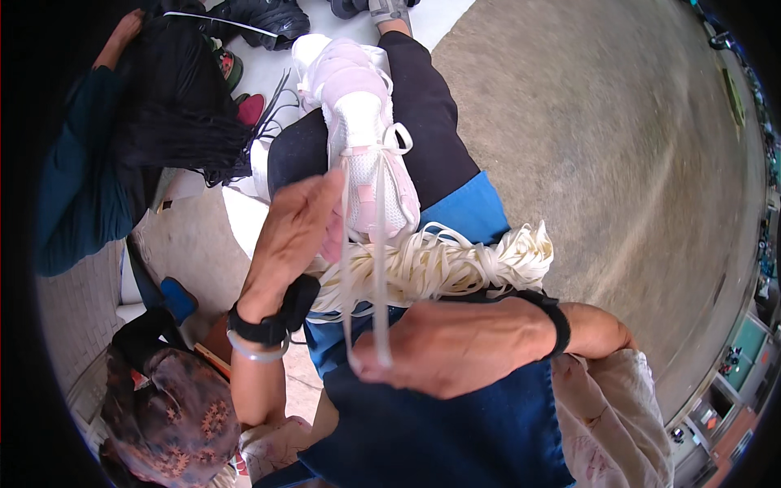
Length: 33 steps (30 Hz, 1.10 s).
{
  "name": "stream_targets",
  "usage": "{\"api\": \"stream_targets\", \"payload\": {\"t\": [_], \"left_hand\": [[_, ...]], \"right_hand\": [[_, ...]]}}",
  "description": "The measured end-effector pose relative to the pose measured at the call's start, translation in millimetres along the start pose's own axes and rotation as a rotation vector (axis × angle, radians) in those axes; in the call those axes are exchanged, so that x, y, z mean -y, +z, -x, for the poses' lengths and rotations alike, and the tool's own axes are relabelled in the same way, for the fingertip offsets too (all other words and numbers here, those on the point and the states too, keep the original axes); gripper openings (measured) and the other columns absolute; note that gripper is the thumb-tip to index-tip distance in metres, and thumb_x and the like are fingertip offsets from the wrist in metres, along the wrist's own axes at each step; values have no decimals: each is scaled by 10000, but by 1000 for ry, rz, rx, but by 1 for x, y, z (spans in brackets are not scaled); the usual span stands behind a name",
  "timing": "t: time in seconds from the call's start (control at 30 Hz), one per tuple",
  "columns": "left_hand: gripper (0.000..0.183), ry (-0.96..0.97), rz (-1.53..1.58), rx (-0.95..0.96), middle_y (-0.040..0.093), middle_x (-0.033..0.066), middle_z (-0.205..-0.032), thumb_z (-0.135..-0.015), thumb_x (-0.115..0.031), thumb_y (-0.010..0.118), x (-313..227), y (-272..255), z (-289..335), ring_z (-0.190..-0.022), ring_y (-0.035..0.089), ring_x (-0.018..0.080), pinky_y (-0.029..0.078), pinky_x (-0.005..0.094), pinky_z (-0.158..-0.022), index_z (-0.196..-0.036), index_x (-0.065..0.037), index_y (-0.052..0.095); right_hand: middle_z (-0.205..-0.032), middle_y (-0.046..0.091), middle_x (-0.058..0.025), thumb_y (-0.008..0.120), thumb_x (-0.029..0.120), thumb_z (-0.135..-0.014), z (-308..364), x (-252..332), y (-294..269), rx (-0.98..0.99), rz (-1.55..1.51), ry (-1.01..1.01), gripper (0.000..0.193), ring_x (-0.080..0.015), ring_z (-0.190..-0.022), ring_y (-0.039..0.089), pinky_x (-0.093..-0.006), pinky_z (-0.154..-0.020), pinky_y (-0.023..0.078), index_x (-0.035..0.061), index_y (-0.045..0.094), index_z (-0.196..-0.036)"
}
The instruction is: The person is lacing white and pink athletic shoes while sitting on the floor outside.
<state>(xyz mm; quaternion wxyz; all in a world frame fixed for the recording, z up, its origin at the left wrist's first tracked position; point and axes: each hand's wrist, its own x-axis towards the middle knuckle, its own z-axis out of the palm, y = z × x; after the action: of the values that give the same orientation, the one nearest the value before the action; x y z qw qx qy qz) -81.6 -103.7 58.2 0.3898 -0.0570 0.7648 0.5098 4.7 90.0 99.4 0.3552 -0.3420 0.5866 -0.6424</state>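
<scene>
head view: on the person's legs (435,138), above a grey floor (569,130), lies a pink-and-white shoe (358,118), cream laces (415,272) bundled near it. the right hand (451,346) is closed on a blurred white lace (381,285). the left hand (294,228) is beside the shoe, fingertips unclear; i cannot tell its grip. a teal-sleeved co-worker (80,191) is cut off.

the shoe (360,142) is pink and white — lace bundle (419,272) cream, apron (447,439) navy.

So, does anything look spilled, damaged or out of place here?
Nothing looks plainly spilled or damaged. The bundle of cream laces just looks a bit messy, with loose loops sticking out beside the pink-and-white shoe.
</scene>
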Motion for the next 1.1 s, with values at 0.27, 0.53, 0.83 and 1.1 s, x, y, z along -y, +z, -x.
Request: {"api": "stream_targets", "payload": {"t": [0.27,0.53,0.83,1.1], "left_hand": [[399,-71,798,110,480,-34,-611,-920,-338,636,4,30,-2,-460,445,46,400,211,-425,-1109,13,613],[217,-39,427,79,462,-25,-535,-956,-232,579,26,28,36,-376,408,58,332,205,-353,-921,-33,657],[235,-32,456,79,444,-26,-529,-971,-250,558,30,26,35,-382,385,50,350,205,-364,-928,-36,645],[259,-94,573,74,407,-36,-514,-985,-264,540,22,19,48,-377,366,36,346,199,-347,-896,-33,615]], "right_hand": [[-726,599,-221,551,98,-844,-17,-3,36,139,248,-245,167,-382,-722,625,-446,-639,503,-68,544,-850],[-905,633,-142,641,92,-854,27,-26,-64,-597,611,137,172,-282,-768,639,-365,-682,530,6,617,-1001],[-837,610,-94,660,63,-820,-20,-71,-94,-700,967,50,116,-289,-699,632,-360,-609,525,41,629,-929],[-785,600,-100,628,30,-804,-31,-77,-97,-732,992,2,93,-297,-685,619,-363,-576,508,19,622,-897]]}}
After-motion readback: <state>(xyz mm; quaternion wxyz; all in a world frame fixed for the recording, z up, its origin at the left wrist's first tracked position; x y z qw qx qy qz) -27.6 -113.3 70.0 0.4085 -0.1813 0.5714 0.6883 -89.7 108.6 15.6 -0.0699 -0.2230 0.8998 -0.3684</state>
